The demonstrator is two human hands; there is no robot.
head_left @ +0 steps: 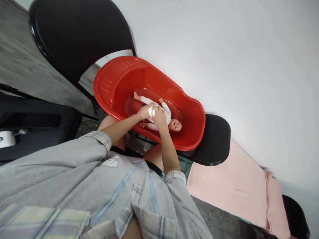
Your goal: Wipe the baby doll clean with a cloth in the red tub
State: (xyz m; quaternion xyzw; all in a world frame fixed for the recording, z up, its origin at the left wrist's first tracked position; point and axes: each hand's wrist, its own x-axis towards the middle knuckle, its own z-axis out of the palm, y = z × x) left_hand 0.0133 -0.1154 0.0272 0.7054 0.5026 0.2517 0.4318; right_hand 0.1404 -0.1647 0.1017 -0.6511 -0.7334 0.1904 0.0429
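A baby doll (167, 115) with a white soft body lies on its back in a red baby bathtub (109, 78). Its bare head (175, 125) points to the right and its limbs are spread. Above the doll's middle, my left hand (144, 112) and my right hand (159, 116) meet around a small crumpled white cloth (151, 111). The fingers of both hands are closed on it. My hands cover part of the doll's trunk, and I cannot tell whether the cloth touches it.
The tub rests across a black chair seat (216, 139), with a black chair back (82, 30) at its left end. A white wall (236, 66) rises behind. Pink bedding (229, 182) lies to the right. At left is a black padded surface (32, 132) bearing a white device (7, 139).
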